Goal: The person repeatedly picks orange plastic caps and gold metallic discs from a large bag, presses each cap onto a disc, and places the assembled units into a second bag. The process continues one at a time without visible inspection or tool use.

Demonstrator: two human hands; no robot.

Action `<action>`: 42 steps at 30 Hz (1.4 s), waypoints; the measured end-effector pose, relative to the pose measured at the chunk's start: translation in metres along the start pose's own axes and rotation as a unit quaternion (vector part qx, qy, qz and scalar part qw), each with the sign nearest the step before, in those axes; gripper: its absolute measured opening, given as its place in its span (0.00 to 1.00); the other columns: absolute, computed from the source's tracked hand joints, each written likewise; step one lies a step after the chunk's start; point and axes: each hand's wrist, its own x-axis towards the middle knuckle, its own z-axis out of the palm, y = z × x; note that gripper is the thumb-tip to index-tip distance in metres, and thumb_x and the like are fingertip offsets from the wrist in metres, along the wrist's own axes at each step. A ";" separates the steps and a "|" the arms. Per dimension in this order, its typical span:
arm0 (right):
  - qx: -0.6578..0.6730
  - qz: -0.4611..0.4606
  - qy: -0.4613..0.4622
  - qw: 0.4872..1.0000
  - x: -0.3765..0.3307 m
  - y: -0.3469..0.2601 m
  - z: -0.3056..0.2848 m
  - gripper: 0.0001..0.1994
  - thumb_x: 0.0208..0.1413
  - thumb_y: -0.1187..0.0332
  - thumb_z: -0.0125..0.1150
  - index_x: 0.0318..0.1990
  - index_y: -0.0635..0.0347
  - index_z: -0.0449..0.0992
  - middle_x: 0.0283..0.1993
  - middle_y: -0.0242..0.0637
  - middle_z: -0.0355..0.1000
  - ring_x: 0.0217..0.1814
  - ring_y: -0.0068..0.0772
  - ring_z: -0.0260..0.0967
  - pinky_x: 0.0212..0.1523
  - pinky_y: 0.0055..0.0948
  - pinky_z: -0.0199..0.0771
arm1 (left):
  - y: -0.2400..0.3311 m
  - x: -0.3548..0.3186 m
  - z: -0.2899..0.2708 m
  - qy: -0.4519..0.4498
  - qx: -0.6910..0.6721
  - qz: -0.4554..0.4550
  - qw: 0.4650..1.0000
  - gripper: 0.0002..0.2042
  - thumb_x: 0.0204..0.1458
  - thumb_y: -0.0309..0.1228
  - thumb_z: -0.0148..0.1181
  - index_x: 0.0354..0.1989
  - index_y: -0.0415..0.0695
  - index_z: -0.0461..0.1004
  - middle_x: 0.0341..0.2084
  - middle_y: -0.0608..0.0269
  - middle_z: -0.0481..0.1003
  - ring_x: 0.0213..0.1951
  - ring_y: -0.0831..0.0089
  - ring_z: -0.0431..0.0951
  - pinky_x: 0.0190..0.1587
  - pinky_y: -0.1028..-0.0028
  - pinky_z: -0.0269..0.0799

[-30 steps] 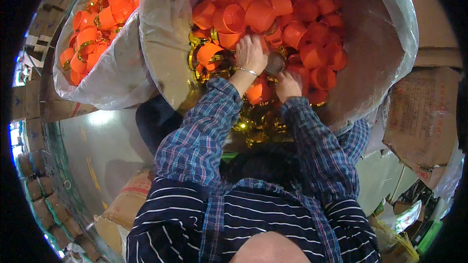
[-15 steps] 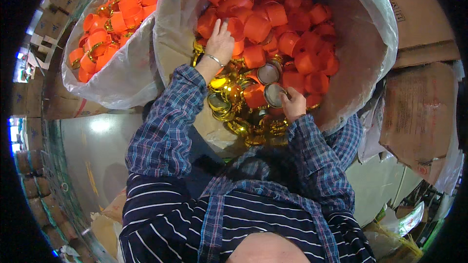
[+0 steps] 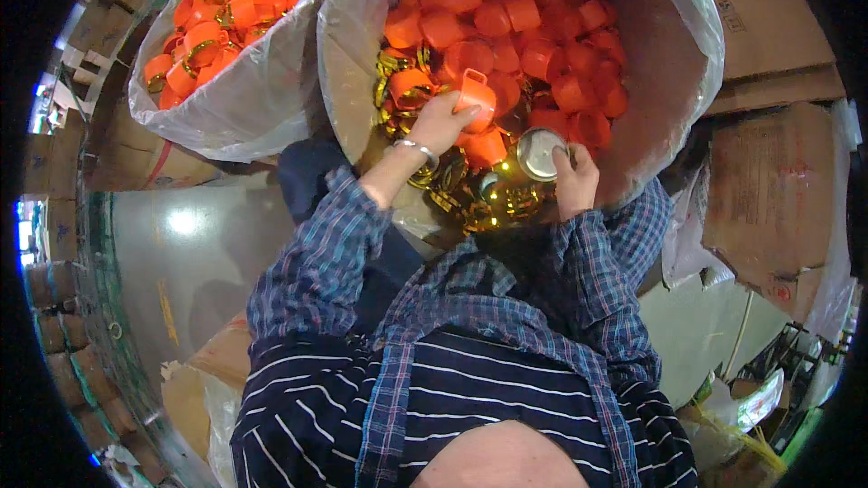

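Note:
My left hand [image 3: 440, 122], a metal bangle on its wrist, grips an orange plastic cap [image 3: 474, 94] over a big plastic-lined bag [image 3: 669, 9]. The bag holds several orange caps [image 3: 533, 31] at the back and shiny gold rings [image 3: 475, 198] at the near side. My right hand [image 3: 574, 182] holds a round silver-gold lid [image 3: 540, 153] face up just above the gold rings. The two hands are about a hand's width apart, the cap to the left of the lid.
A second clear bag [image 3: 244, 99] of orange caps and gold rings stands at the left. Flattened cardboard boxes [image 3: 768, 171] lie to the right. A glossy grey floor [image 3: 172, 253] shows at the left, with cardboard and plastic wrap [image 3: 194, 388] near my side.
My left hand came down from the heap of orange caps with one cap in it and moved toward my right hand. My right hand has turned the round lid face up.

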 end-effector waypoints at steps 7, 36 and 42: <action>0.211 -0.297 -0.087 0.927 -0.062 -0.059 0.023 0.22 0.49 0.72 0.71 0.45 0.60 0.61 0.61 0.50 0.68 0.60 0.42 0.67 0.60 0.35 0.66 | 0.091 -0.100 0.033 0.034 -0.677 -0.120 0.725 0.19 0.67 0.35 0.48 0.61 0.38 0.66 0.56 0.57 0.73 0.56 0.65 0.75 0.61 0.64 0.69; 0.056 -0.276 -0.094 0.955 -0.072 -0.057 0.042 0.18 0.67 0.60 0.48 0.55 0.65 0.71 0.53 0.41 0.71 0.53 0.38 0.69 0.56 0.32 0.69 | 0.082 -0.116 0.031 0.065 -0.632 -0.220 0.740 0.18 0.65 0.41 0.53 0.48 0.36 0.73 0.42 0.63 0.77 0.46 0.76 0.75 0.51 0.72 0.70; 0.422 0.210 -0.159 0.868 -0.062 -0.063 0.040 0.22 0.70 0.52 0.42 0.51 0.61 0.73 0.47 0.36 0.74 0.48 0.29 0.72 0.53 0.29 0.71 | 0.063 -0.136 0.031 0.026 0.063 0.224 0.972 0.17 0.61 0.38 0.58 0.46 0.34 0.73 0.39 0.42 0.75 0.42 0.46 0.76 0.46 0.63 0.73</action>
